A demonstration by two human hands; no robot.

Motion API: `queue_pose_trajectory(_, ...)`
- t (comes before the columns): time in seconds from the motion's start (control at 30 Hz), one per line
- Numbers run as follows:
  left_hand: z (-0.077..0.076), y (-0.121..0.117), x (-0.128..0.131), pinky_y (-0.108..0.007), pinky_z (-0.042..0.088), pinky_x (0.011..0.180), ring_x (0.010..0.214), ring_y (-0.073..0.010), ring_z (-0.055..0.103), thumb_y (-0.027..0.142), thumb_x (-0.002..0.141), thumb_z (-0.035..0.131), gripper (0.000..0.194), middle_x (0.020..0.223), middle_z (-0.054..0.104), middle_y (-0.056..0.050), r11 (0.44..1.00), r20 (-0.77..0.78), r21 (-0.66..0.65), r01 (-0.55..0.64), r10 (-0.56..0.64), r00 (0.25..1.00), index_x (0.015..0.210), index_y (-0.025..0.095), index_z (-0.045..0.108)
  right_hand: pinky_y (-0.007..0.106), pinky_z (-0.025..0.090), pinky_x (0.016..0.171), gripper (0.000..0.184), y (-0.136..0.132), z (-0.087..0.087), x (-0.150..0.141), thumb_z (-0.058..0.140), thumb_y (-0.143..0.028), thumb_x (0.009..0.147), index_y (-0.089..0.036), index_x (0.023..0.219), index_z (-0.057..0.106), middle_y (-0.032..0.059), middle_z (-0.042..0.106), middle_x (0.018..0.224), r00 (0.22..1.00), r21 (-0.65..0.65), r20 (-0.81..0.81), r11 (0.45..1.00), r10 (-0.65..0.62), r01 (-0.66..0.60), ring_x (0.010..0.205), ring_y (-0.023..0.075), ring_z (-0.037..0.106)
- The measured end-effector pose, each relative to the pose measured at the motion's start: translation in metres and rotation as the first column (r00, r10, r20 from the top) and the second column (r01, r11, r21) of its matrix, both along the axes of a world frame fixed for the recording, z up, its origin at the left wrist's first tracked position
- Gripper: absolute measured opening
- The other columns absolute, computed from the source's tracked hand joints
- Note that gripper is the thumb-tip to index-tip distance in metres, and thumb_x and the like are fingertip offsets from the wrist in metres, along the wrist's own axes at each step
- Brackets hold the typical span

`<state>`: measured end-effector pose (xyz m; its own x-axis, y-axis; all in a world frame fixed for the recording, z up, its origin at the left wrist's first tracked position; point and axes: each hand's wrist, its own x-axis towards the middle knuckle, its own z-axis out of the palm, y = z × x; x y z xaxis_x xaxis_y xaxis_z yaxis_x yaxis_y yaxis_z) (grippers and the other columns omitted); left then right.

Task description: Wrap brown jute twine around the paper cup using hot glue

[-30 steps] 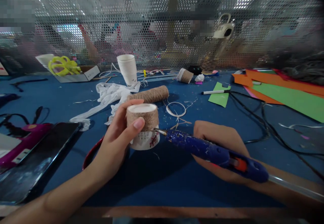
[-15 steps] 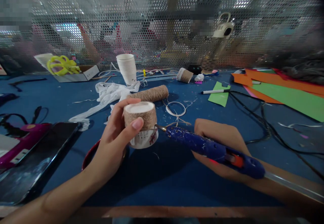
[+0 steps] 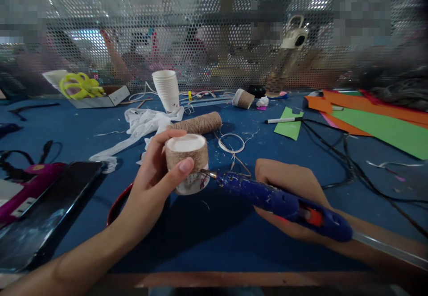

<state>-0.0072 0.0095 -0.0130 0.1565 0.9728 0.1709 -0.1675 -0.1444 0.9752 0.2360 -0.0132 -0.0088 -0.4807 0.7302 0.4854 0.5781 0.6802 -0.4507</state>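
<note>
My left hand (image 3: pixel 155 171) grips an upside-down paper cup (image 3: pixel 194 185), thumb across its front and fingers behind. Brown twine (image 3: pixel 182 158) is wound round the half of the cup by its base; the lower part shows white with a dark red print. In my right hand (image 3: pixel 287 182) is a blue glue gun (image 3: pixel 264 194), a clear glue stick (image 3: pixel 384 247) sticking out of its back. Its metal nozzle meets the cup's front at the edge of the twine, or very close to it. Behind the cup lies a spool of twine (image 3: pixel 203 123).
A stack of paper cups (image 3: pixel 166 88) stands at the back, beside crumpled white cloth (image 3: pixel 147 122). On the left lie a phone (image 3: pixel 50 211) and a magenta power strip (image 3: pixel 36 184). Black cable (image 3: pixel 349 158) and coloured paper (image 3: pixel 384 129) are at right. A perforated metal screen (image 3: pixel 207 33) borders the back.
The glue gun's nozzle has moved slightly left along the cup's front, below the twine. The cup has turned or shifted slightly right in my left hand.
</note>
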Motion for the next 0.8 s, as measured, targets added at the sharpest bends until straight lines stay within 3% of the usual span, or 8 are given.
queue_pose_trajectory(0.47,0.0055,0.0004,0.0029,-0.032,0.056,0.074,0.094,-0.0237,0.066,0.035,0.087,0.067,0.032,0.117,0.065,-0.004,0.996,0.092,-0.088,0.018,-0.010,0.996,0.118,0.031,0.058,0.024,0.031,0.051,0.027,0.0011,-0.0015,0.0039,0.065,-0.020,0.079,-0.022,0.070,0.039,-0.0044,0.047,0.065,0.999,-0.038,-0.039,0.999,0.001,-0.003,0.055,0.0093,0.043)
queue_pose_trajectory(0.8,0.0004,0.0025,0.0026,-0.030,0.058,0.073,0.092,-0.0242,0.071,0.036,0.086,0.070,0.035,0.113,0.071,-0.003,0.993,0.124,-0.088,0.074,-0.062,0.990,0.120,0.032,0.063,0.023,0.028,0.048,0.022,-0.0011,-0.0001,-0.0001,0.058,-0.019,0.075,-0.022,0.067,0.037,-0.0056,0.045,0.060,1.000,0.022,-0.021,1.000,0.016,-0.016,0.049,0.0078,0.038)
